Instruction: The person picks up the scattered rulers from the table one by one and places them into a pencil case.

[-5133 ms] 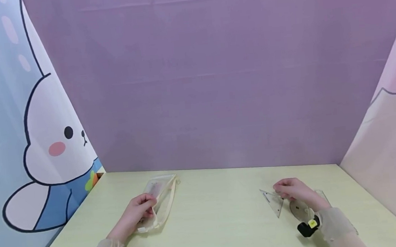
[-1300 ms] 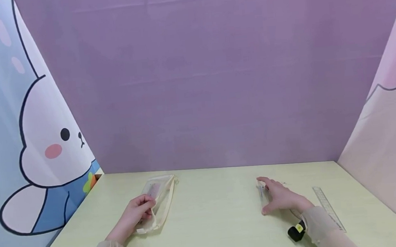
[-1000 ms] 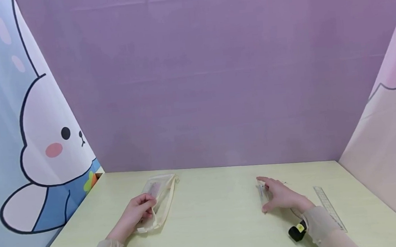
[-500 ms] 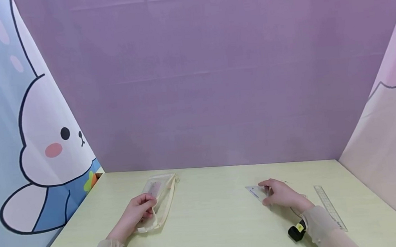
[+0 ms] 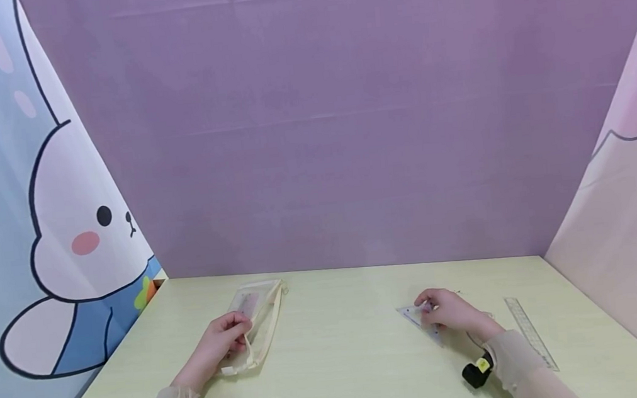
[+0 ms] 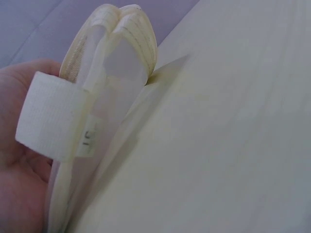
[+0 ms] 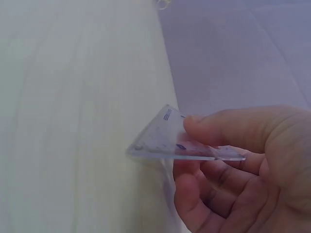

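My left hand [image 5: 229, 334] grips the near side of a pale see-through zip pouch [image 5: 266, 333] on the table, holding its mouth apart. In the left wrist view, the cream zip edge [image 6: 133, 34] and a white fabric tab [image 6: 51, 116] show beside the palm. Something printed and pinkish [image 5: 248, 303] shows through the pouch. My right hand [image 5: 452, 312] pinches a clear set square [image 5: 414, 314] between thumb and fingers. The right wrist view has the set square [image 7: 160, 138] held flat above the tabletop, thumb on top and fingers beneath.
A clear straight ruler [image 5: 529, 332] lies right of my right forearm. Another clear piece with a curved edge [image 5: 473, 342] is mostly hidden beneath the right hand and wrist. A purple backdrop [image 5: 349, 158] stands behind the table [image 5: 339, 374], with printed curtains at both sides.
My right fingers, spread on the set square a second ago, now pinch it, and it has turned in them. The ruler, earlier mostly behind my right arm, shows fully. My left hand stays put.
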Demonstrator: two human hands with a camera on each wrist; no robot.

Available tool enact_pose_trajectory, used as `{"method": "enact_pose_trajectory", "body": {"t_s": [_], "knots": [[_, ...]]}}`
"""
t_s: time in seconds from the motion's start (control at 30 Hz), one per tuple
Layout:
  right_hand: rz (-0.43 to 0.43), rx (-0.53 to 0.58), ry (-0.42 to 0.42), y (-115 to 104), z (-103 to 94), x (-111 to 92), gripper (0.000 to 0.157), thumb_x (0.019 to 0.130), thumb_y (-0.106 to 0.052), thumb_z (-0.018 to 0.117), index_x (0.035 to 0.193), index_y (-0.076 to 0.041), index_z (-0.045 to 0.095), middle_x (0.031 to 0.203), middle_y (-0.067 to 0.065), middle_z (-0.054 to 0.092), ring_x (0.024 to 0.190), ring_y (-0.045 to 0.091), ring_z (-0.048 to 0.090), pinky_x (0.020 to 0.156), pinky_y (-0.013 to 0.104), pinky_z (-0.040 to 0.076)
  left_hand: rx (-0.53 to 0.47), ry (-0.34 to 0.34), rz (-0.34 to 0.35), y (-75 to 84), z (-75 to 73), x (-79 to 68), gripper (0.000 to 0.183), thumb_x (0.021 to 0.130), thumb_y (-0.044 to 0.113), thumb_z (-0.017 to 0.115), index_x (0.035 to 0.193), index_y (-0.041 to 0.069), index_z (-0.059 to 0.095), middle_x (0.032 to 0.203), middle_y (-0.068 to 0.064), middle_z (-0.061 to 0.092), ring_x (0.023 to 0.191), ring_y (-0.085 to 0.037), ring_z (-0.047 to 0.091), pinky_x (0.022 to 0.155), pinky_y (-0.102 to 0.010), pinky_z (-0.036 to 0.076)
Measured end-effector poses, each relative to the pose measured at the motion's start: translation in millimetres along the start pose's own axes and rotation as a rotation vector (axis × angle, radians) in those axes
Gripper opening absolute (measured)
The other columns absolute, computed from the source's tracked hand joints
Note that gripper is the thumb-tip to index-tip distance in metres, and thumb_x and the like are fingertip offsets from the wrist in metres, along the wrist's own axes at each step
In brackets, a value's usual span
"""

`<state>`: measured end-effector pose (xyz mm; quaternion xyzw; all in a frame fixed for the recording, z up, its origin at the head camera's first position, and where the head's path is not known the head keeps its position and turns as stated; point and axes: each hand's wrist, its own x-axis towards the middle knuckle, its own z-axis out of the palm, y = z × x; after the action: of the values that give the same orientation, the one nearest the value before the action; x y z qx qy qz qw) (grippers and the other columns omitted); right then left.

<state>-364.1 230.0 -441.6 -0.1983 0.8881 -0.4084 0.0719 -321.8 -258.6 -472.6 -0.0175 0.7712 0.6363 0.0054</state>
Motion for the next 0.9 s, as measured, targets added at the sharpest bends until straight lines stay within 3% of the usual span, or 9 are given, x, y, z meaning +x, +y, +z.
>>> {"method": "enact_pose_trajectory", "body": {"t_s": [0.3,0.53,0.9], "knots": [[0.098,0.176,-0.002,-3.6,-1.4,0.0,0.035,0.086,-0.004,0.067,0.116,0.009,0.053,0.083,0.009,0.058,0.067,0.020,0.059,0.062,0.034,0.053,-0.016,0.000,-0.011,-5.1,-0.7,3.0,0.018,0.094,0.017,0.064,0.100,0.001,0.061,0.068,-0.003,0.054,0.055,-0.015,0.053,0.048,-0.026,0.042],[0.101,0.299,-0.015,0.9,-2.5,1.7,0.050,0.087,-0.002,0.064,0.131,0.015,0.044,0.088,0.012,0.062,0.069,0.022,0.063,0.066,0.037,0.055,-0.015,-0.006,-0.006,-4.0,-0.3,-0.3,0.019,0.093,0.019,0.065,0.099,0.001,0.061,0.068,-0.004,0.054,0.055,-0.014,0.053,0.049,-0.025,0.042],[0.110,0.470,0.000,5.7,-3.5,1.6,0.045,0.089,-0.003,0.060,0.127,0.016,0.044,0.093,0.012,0.058,0.077,0.018,0.059,0.067,0.033,0.055,0.002,0.004,0.001,-4.1,0.8,1.5,0.019,0.092,0.019,0.065,0.098,0.002,0.061,0.070,-0.005,0.055,0.057,-0.016,0.053,0.049,-0.025,0.041]]}}
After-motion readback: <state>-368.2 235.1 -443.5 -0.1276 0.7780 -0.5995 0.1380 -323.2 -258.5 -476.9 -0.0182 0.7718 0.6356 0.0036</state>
